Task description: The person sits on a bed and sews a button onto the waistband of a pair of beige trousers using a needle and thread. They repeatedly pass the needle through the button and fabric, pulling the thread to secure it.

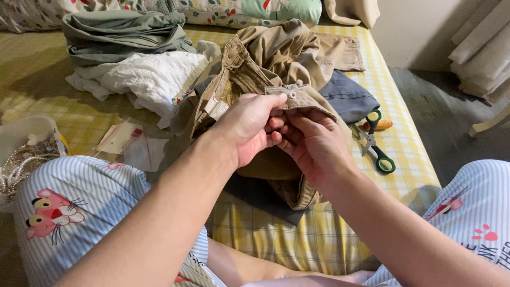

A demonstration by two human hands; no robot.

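Observation:
Tan khaki trousers lie bunched on a yellow checked bed sheet in front of me. My left hand grips the waistband from above, beside its small pale button. My right hand pinches the same waistband flap from below, fingers touching the left hand's fingers. Any small item between the fingertips is hidden.
Green-handled scissors and an orange tube lie right of the trousers. A dark blue cloth, white cloth and folded grey-green garment sit behind. A container of beads stands at left. My striped pyjama knees frame the view.

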